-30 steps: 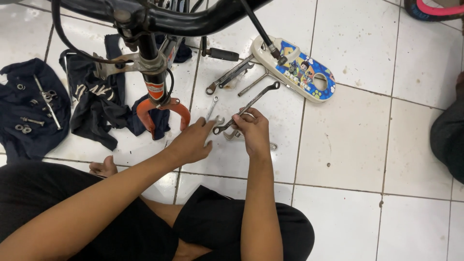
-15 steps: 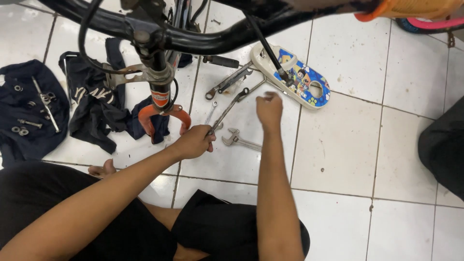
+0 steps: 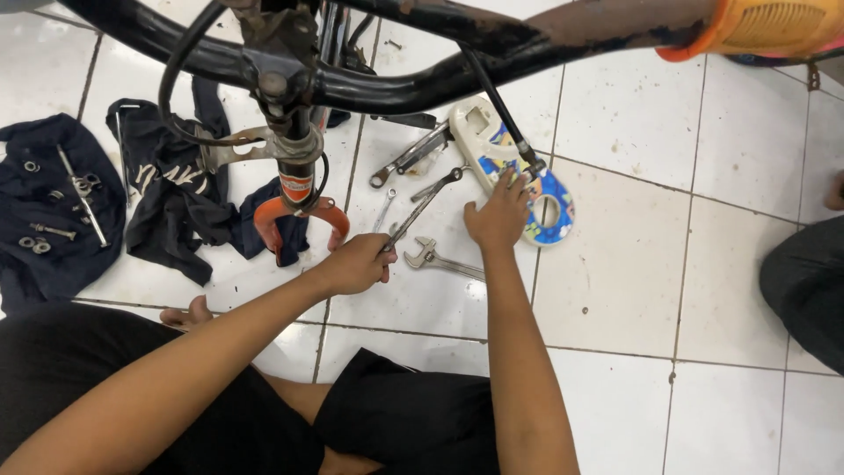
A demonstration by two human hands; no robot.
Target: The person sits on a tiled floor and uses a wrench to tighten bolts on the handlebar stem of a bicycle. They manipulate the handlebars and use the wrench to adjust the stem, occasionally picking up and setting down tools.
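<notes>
The left hand [image 3: 356, 264] is closed in a fist around the lower end of a long steel combination wrench [image 3: 420, 209], which angles up and away over the white tiled floor [image 3: 703, 229]. The right hand [image 3: 498, 215] lies spread, fingertips touching the white-and-blue plastic chain guard [image 3: 475, 132] lying on the floor. A silver adjustable wrench [image 3: 440, 259] lies between the hands. At far left, a dark cloth [image 3: 44, 264] carries an axle rod, nuts and washers [image 3: 35, 237].

Long silver wrench [image 3: 420, 208] slanting off white tile, gripped at its lower end, colourful chain guard [image 3: 492, 145] lying flat nearby
</notes>
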